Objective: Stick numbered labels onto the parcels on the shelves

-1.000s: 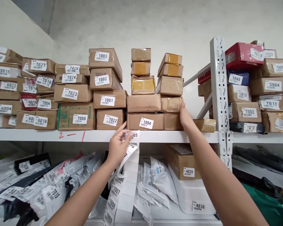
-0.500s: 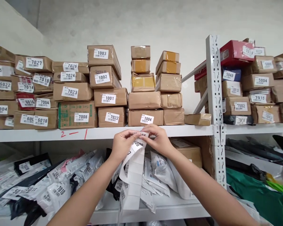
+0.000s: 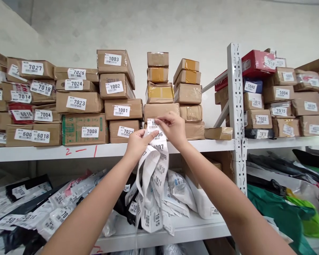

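Note:
A long strip of white number labels [image 3: 158,163] hangs in loops in front of the shelf edge, printed with numbers such as 1007, 1011 and 1015. My left hand [image 3: 138,144] pinches the strip between thumb and fingers near its upper end. My right hand [image 3: 173,128] is higher, its thumb and forefinger closed on the top label at the label's right edge. That label's number is partly covered by my fingers. Just behind my hands is a plain brown carton [image 3: 161,110], with another below it largely hidden.
Stacked cartons with labels, such as the box marked 1002 [image 3: 106,86], line the upper shelf [image 3: 111,148]. A perforated white post [image 3: 234,95] stands to the right. Bagged parcels [image 3: 61,209] fill the lower shelf, and a green bag [image 3: 276,212] lies at right.
Both hands have moved up, with the right now above the left. The strip has turned so that more printed labels face me. The view has shifted slightly to the right.

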Available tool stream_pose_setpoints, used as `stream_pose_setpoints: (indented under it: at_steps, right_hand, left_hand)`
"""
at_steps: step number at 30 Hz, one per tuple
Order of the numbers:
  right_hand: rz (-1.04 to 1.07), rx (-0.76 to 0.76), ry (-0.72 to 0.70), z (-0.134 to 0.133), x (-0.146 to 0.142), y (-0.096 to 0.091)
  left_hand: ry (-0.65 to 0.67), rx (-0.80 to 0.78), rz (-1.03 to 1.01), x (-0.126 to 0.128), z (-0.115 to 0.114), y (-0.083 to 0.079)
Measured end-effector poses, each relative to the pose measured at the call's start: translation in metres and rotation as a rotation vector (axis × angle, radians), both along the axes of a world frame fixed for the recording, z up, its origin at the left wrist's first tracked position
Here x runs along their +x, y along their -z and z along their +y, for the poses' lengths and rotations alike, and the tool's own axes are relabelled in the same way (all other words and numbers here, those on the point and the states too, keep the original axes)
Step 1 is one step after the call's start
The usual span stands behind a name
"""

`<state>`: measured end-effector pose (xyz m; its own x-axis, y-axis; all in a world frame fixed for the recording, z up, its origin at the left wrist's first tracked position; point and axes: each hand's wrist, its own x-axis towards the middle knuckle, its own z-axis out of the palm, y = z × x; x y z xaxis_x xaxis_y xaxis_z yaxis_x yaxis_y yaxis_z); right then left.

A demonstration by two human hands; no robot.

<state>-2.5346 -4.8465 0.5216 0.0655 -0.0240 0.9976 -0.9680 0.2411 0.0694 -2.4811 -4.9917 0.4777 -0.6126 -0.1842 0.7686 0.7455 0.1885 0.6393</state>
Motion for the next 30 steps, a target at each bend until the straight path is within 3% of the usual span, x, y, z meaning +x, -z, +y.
stream_pose_setpoints:
  at_steps: [5, 9, 10, 12, 15, 19, 24, 26, 30]
  right_hand:
    - [0.021, 0.038, 0.237, 0.005, -0.021, -0.032]
    - [-0.018, -0.074, 0.327, 0.014, -0.008, -0.032]
    - [-0.031, -0.068, 0.273, 0.016, -0.002, -0.028]
    - [-0.091, 0.083, 0.06, 0.019, 0.008, -0.015]
    - [-0.23, 0.315, -0.238, 0.017, 0.013, 0.006]
    - [-0.207, 0.098, -0.267, 0.014, 0.005, 0.013]
    - [-0.242, -0.12, -0.261, 0.02, 0.0, -0.006]
    - [-0.258, -0.068, -0.31, 0.022, 0.008, -0.006]
    - [-0.384, 0.177, -0.509, 0.018, 0.023, 0.003]
  left_hand:
    - [-0.09, -0.189, 0.021, 0.009, -0.01, 0.004]
    - [-0.115, -0.261, 0.161, 0.017, -0.018, 0.003]
    - [-0.113, -0.263, 0.209, 0.018, -0.019, 0.002]
    - [-0.096, -0.236, 0.234, 0.02, -0.02, -0.003]
    - [-0.002, -0.126, 0.118, 0.017, -0.017, -0.008]
    - [0.125, 0.021, 0.114, 0.009, -0.002, -0.012]
    - [0.062, 0.083, 0.136, 0.007, 0.011, -0.016]
    - [0.063, 0.054, 0.141, 0.009, 0.012, -0.017]
    - [-0.009, -0.053, 0.2, 0.012, 0.01, -0.016]
